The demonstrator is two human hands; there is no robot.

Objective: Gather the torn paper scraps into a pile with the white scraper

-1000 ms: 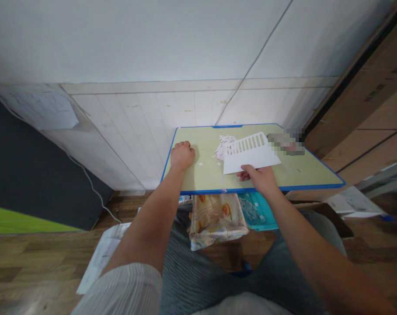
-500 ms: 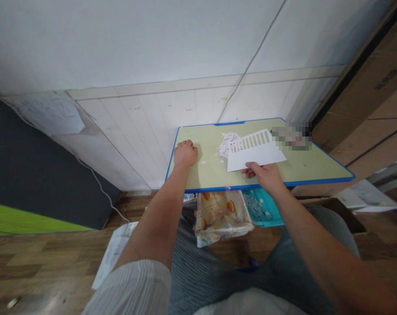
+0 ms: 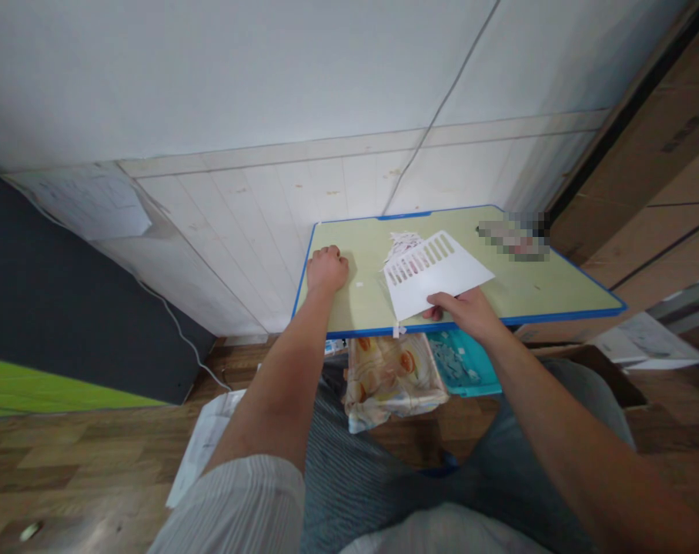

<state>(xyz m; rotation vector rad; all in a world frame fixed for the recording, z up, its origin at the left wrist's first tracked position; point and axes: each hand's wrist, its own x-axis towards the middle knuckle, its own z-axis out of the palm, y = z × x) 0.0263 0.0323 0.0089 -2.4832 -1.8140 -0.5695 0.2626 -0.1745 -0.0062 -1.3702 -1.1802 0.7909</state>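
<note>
My right hand (image 3: 456, 306) grips the near edge of a white paper sheet (image 3: 442, 277), thumb on top. A row of rounded slots runs along the sheet's far side. Behind and partly under it lies a pile of thin paper scraps (image 3: 403, 245) on the yellow-green tabletop (image 3: 358, 312). A few small white scraps (image 3: 399, 330) are at the table's near edge, by the sheet's corner. At the table's left side, my left hand (image 3: 327, 269) rests with its fingers curled in; its palm is hidden.
Below the table are an orange-patterned lined bin (image 3: 392, 377) and a turquoise tray (image 3: 465, 369) with pale pieces. A blurred-out item (image 3: 514, 238) lies at the table's right. Cardboard boxes (image 3: 632, 177) stand right, a white wall (image 3: 239, 85) behind.
The sheet in my right hand has swung left and toward me, its left corner now near the table's front edge. Small scraps have shifted to that edge. My left hand stays put.
</note>
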